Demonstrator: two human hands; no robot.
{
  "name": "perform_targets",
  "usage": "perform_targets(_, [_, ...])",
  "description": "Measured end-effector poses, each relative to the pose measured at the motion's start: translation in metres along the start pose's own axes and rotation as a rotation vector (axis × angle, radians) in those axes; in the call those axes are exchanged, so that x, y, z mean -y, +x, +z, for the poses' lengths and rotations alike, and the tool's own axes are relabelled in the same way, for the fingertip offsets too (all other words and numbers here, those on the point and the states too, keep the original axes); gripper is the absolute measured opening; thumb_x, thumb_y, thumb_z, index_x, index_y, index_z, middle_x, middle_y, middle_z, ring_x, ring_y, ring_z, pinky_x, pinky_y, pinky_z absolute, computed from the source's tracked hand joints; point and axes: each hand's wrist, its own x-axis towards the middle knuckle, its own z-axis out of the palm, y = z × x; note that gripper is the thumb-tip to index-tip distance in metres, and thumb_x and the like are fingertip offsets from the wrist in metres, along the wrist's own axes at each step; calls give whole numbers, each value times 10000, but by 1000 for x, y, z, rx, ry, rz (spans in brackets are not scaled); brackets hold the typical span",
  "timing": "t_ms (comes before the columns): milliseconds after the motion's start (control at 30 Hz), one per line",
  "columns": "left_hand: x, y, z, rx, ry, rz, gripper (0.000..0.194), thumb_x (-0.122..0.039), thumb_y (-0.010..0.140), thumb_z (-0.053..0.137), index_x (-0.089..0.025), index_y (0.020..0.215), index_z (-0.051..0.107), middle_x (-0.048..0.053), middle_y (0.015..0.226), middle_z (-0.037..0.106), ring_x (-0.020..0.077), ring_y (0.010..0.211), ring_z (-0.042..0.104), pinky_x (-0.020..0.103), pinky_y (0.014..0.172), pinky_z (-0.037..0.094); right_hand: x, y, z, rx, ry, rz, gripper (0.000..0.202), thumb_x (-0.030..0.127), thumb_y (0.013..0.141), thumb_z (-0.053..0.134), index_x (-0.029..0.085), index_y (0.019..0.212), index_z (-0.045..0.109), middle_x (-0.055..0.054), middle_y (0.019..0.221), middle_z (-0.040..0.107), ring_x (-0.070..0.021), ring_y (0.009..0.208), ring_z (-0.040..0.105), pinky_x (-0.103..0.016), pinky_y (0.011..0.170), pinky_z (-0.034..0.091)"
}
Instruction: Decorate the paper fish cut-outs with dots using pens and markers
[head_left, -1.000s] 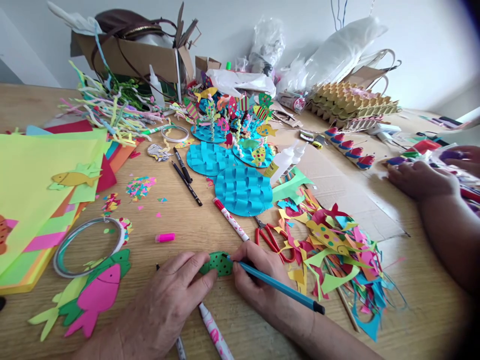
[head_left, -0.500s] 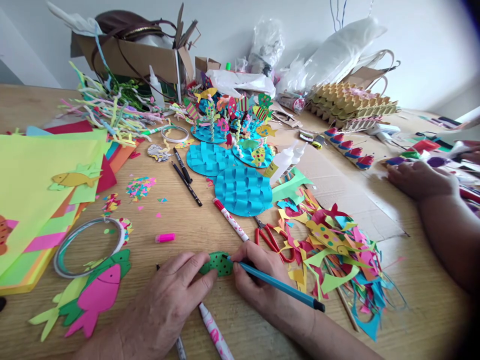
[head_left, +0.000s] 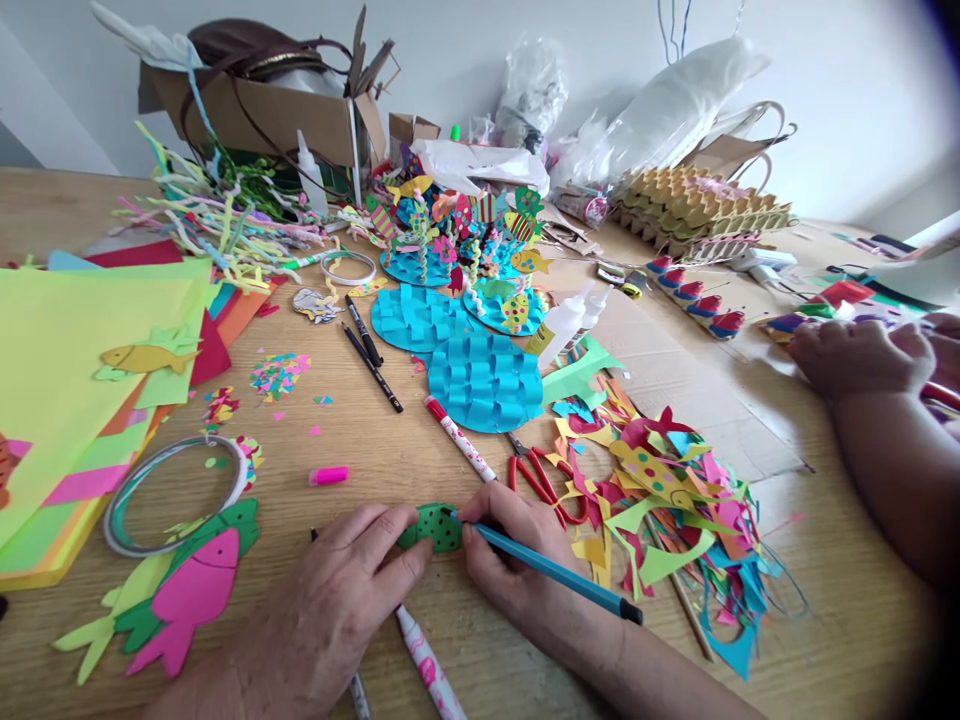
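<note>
A green paper cutout with black dots (head_left: 433, 530) lies on the table between my hands, its ends partly covered by fingers. The fingers of my left hand (head_left: 352, 575) pinch and press its left end flat. In my right hand (head_left: 517, 555) is a blue felt-tip pen (head_left: 559, 572), its tip touching the cutout near the right end. Under and beside my left hand lie a white-and-pink marker (head_left: 429, 660) and a dark pen (head_left: 360, 695), partly hidden. A pink marker cap (head_left: 328, 476) and a red-capped marker (head_left: 459, 440) lie just beyond.
Red-handled scissors (head_left: 541, 480) lie beside a heap of paper scraps (head_left: 675, 500). Paper fish (head_left: 199, 590) and a tape roll (head_left: 112, 510) are at left. Blue woven paper discs (head_left: 486, 380) sit ahead. Another person's hand (head_left: 862, 358) works at right, near egg cartons (head_left: 697, 215).
My hands and the green cutout hold nearly the same place, the pen tip still on it. At right, the other person's hand has shifted slightly and its fingers are more raised.
</note>
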Motion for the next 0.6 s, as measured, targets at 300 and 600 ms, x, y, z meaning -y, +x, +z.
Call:
perform_targets(300, [-1,-2,2,-4,-11,-18,444,4,896,305,-212,1077,648,56,1088,620,188,974,560,283,834,514,-1,0,-1,1,15,-3,118,114,765,465,219,728,503,56,552,524,-101,445,483,-187,441,351])
perform_targets(600, [3,-2,1,-10,18,16,441,9,888,317,-211,1073,651,58,1090,621,182,982,559,268,836,516,0,0,-1,3,5,17,113,126,767,469,227,731,504,57,547,524,-104,438,472,-193,435,347])
